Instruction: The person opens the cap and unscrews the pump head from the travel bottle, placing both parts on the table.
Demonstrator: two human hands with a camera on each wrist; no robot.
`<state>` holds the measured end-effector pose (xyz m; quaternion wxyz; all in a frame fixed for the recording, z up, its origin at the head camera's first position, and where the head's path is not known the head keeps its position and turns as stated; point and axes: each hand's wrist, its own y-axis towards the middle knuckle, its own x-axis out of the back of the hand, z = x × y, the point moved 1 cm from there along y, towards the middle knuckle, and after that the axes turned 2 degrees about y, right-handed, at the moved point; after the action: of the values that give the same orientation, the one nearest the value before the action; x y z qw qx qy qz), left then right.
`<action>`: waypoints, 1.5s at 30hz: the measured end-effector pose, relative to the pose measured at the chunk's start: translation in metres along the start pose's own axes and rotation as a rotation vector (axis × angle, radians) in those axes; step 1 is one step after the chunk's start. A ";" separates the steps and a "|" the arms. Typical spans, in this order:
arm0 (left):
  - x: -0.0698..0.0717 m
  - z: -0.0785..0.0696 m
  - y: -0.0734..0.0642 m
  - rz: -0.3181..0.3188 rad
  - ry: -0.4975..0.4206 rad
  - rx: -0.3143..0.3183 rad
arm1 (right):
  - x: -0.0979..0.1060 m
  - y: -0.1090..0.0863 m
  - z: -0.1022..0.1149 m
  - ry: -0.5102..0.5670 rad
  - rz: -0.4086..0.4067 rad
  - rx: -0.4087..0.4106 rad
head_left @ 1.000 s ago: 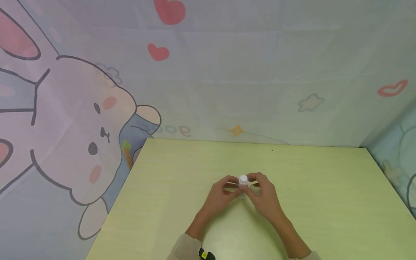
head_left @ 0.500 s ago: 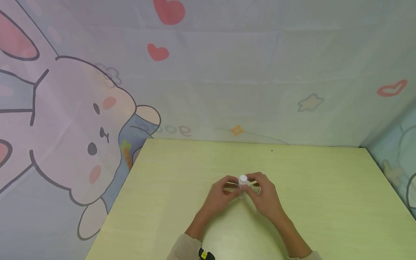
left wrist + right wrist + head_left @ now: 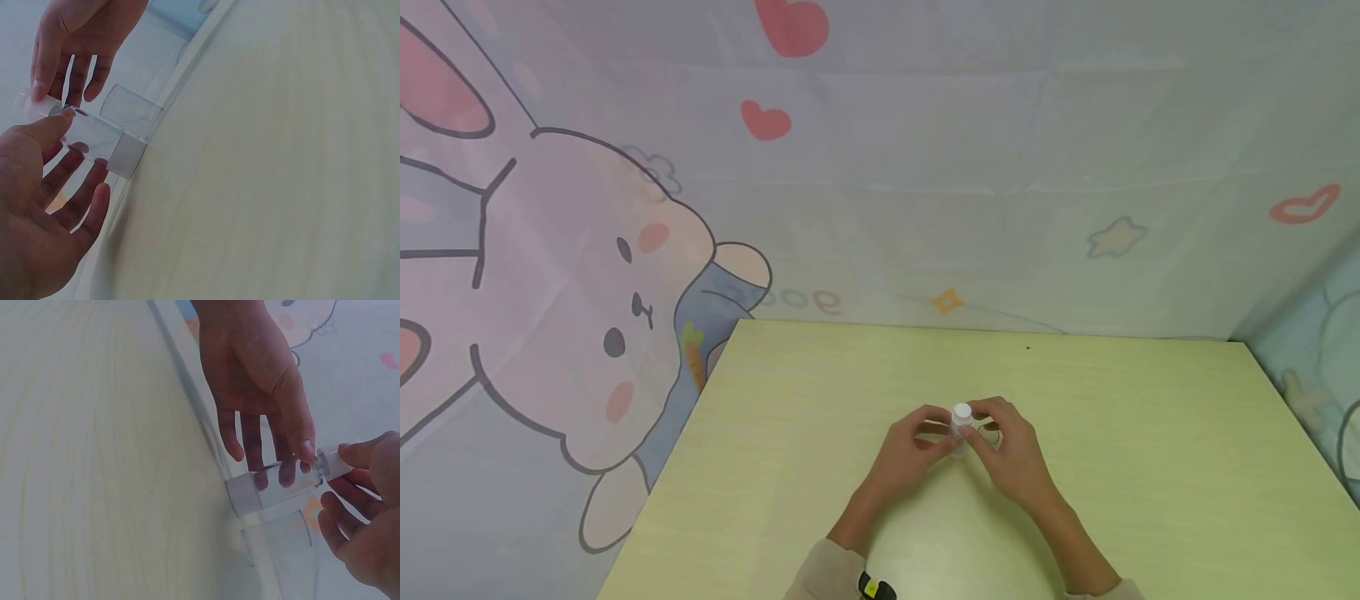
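A small clear bottle [image 3: 281,487] with a white base [image 3: 127,155] stands upright on the table. My left hand [image 3: 906,454] holds its clear body between thumb and fingers. My right hand [image 3: 1013,454] pinches the white top [image 3: 962,413] with thumb and fingertips. In the right wrist view a short stretch of clear neck shows between body and top. Close beside the bottle, a clear cylindrical cover [image 3: 130,111] stands on the table; in the head view the right hand partly hides it.
The pale yellow-green table [image 3: 820,400] spreads around both hands. A cloth backdrop [image 3: 925,167] printed with a rabbit and hearts hangs behind its far edge. A tiny dark speck [image 3: 1028,347] lies near that edge. A black-and-yellow band [image 3: 877,587] sits at the left sleeve.
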<state>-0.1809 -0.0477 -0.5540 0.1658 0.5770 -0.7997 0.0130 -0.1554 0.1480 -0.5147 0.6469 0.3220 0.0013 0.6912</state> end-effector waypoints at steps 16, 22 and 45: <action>0.001 -0.002 0.000 0.007 0.010 0.013 | 0.000 0.001 0.000 0.015 -0.031 0.010; 0.001 -0.002 0.000 0.004 0.017 0.014 | 0.000 0.001 0.001 0.028 -0.040 0.008; 0.001 -0.001 0.001 0.009 0.012 0.008 | 0.002 0.001 -0.001 0.045 -0.048 0.001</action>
<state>-0.1814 -0.0479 -0.5525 0.1683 0.5740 -0.8011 0.0206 -0.1568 0.1499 -0.5136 0.6629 0.3066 0.0239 0.6826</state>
